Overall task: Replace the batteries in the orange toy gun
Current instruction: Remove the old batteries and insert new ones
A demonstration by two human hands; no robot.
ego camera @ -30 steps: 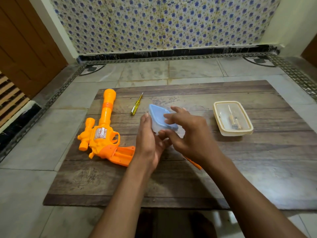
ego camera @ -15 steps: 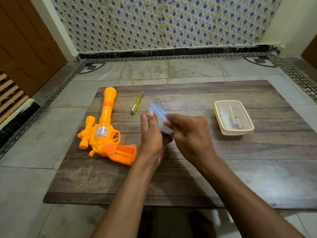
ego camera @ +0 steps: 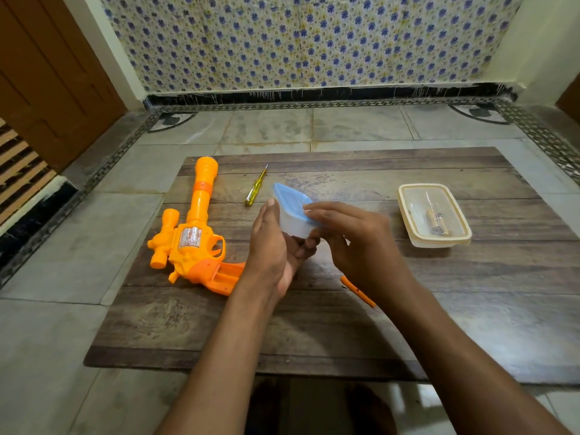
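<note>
Wooden tabletop (ego camera: 345,324): near its left edge the orange toy gun (ego camera: 191,240) is laid flat. Over its centre a blue-lidded container (ego camera: 293,211) is gripped by the left hand (ego camera: 271,246) and pinched by the right hand (ego camera: 361,243).

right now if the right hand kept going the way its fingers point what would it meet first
The right hand points left; its fingertips already touch the blue-lidded container. Beyond that sits the left hand, then probably the orange toy gun, though depth is unclear.
</note>
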